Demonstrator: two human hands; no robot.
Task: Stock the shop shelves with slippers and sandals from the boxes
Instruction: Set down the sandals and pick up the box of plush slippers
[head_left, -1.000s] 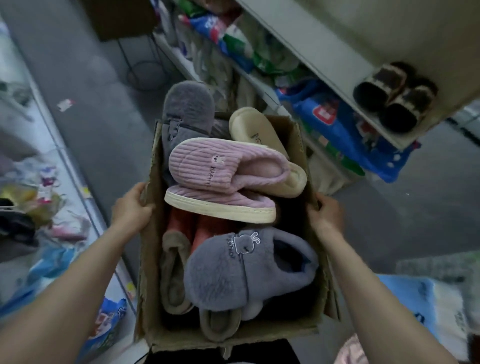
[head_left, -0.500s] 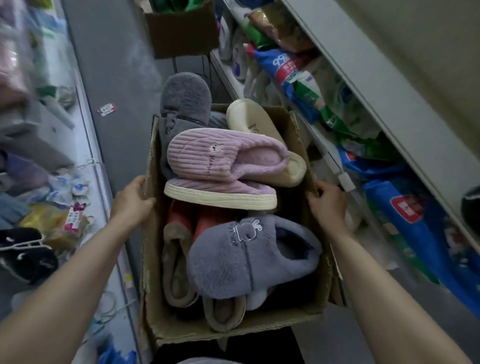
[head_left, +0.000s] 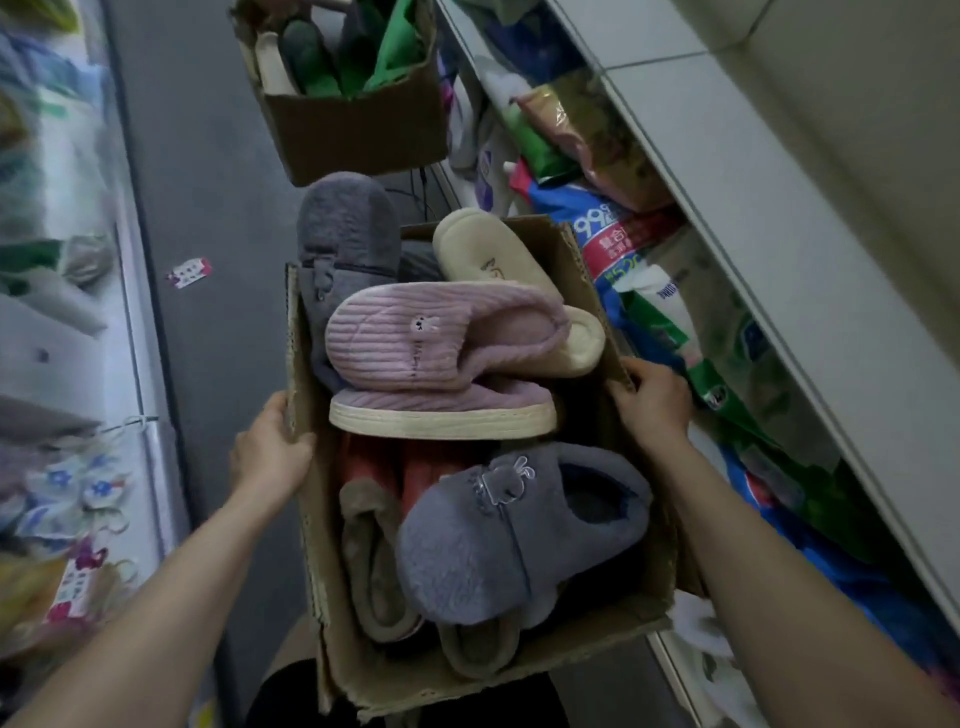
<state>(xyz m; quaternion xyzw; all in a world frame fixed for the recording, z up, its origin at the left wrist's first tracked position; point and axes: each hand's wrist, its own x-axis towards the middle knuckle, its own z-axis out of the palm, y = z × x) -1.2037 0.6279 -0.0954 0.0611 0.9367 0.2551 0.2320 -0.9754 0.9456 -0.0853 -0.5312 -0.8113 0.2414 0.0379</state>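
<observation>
slipper box (head_left: 467, 678) is being gripped at both side edges by left hand (head_left: 270, 457) and right hand (head_left: 652, 405); aisle (head_left: 208, 208) being obstructed by second box (head_left: 358, 132).

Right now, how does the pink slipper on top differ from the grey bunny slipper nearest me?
The pink slipper is ribbed corduroy; the grey slipper is fluffy. The pink slipper lies in the middle of the box; the grey slipper lies at its near end. Both are closed-toe, openings pointing right.

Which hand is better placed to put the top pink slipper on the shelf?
Probably the right hand: it grips the box edge nearest the shelf, and the pink slipper has its opening facing it.
</observation>
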